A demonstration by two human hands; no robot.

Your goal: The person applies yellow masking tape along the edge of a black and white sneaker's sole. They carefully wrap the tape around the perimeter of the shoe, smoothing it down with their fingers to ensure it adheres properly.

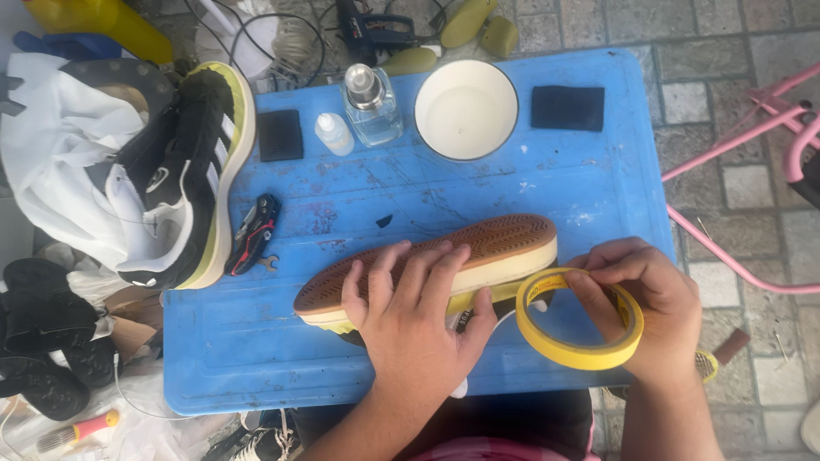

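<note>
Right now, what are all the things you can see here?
Shoe: one, brown sole up, under the left hand.
Tape roll: one, yellow, in the right hand.
Tray: one, blue, under everything.
Bowl: one, white, back middle.
Glass bottle: one, clear, left of bowl.
Small bottle: one, white, beside it.
Pads: two, dark, back left and right.
Multitool: one, black and red, left side.
Second shoe: one, black, white and yellow, off the tray's left edge.
Left hand: pressing the shoe.
Right hand: pinching the tape.
</note>
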